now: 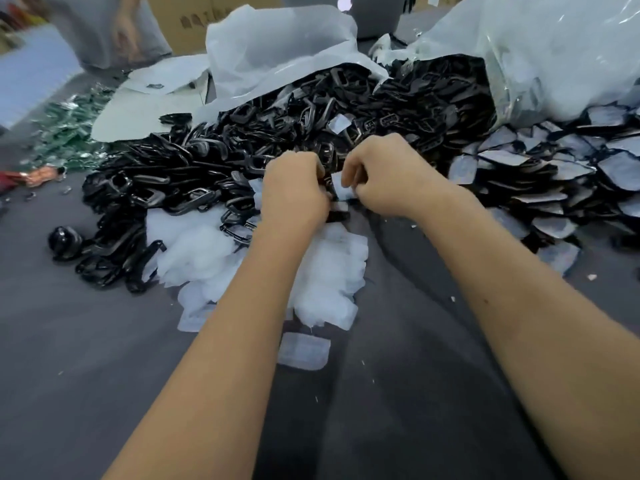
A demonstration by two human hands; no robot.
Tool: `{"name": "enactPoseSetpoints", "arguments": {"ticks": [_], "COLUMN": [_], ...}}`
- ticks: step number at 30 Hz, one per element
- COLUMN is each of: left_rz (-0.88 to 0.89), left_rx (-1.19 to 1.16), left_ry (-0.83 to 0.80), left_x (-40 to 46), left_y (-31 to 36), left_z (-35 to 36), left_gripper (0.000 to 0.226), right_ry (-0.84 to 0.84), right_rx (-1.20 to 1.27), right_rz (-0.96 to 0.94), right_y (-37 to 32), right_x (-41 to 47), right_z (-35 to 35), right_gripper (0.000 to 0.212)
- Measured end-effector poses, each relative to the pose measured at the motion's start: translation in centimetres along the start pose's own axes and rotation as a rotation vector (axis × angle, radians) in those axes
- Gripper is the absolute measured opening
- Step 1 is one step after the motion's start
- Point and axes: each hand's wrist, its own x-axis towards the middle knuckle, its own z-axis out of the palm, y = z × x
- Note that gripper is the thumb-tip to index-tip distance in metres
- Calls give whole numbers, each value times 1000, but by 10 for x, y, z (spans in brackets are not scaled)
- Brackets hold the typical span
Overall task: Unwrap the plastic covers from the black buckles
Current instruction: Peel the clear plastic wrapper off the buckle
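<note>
Black buckle (335,199) stands roughly upright between both hands' grip.

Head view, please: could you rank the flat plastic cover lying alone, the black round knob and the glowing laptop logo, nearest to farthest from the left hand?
From the left hand:
1. Flat plastic cover, below it, toward the camera.
2. Black round knob, far left.
3. Laptop logo, top edge, behind the piles.
</note>
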Motion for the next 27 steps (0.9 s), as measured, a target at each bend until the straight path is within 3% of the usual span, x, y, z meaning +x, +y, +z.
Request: {"name": "enactPoseSetpoints", "arguments": {"ticks": [4, 9, 14, 19, 22, 24, 27], "left_rz": [-37, -47, -59, -78, -81, -114, -156], "left_rx": [-131, -302, -375, -451, -582, -696, -824], "left_ry": [9, 109, 288, 335, 324, 284, 226], "left_x": [0, -5, -16, -21, -18, -18, -17], "left_y": [-19, -34, -54, -63, -59, -56, -57], "left_z": [-8, -12, -14, -8, -6, -4, -2], "left_gripper": [16, 15, 11, 20, 22, 22, 16], "right_ry": [-70, -157, -79, -297, -189, -55, 6], "right_rx": [12, 52, 107, 35, 26, 206, 773], "right_rz": [-1, -48, -47, -64, -71, -56, -6], "right_y": [-6, -6, 3, 3, 4, 7, 5], "right_x": [8, 10, 11, 12, 18, 21, 19], "right_z": [14, 19, 13, 11, 15, 21, 35], "right_gripper": [9, 15, 16, 17, 20, 17, 12]}}
